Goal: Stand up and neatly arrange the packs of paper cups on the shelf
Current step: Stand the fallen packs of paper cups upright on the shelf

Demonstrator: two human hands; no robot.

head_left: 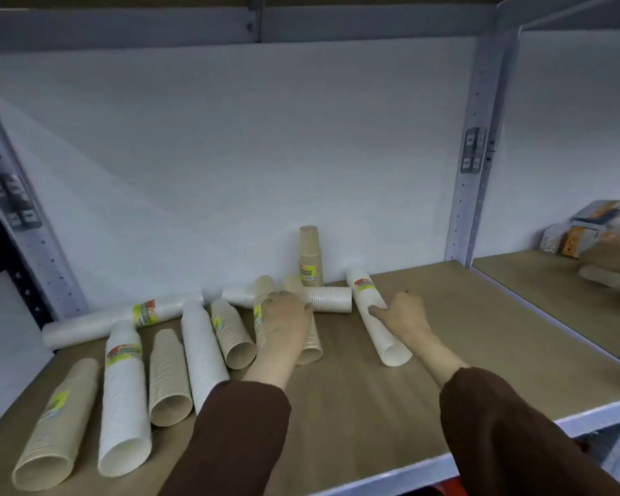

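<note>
Several packs of paper cups, tan and white, lie on their sides on the wooden shelf (462, 338). One tan pack (310, 255) stands upright against the back wall. My left hand (287, 318) lies over a tan pack (310, 347) in the middle of the heap, fingers curled round it. My right hand (405, 313) grips a long white pack (385, 338) lying apart to the right, thumb laid across it. A short tan pack (332, 299) lies crosswise between the two hands. More packs lie at the left, among them a white one (124, 399) and a tan one (54, 424).
A grey metal post (471, 180) divides this bay from the neighbouring one at the right, where boxes (595, 223) are stacked and another person's hand (616, 261) reaches in. The white back wall (230, 155) closes the shelf. Bare wood shows right of the white pack.
</note>
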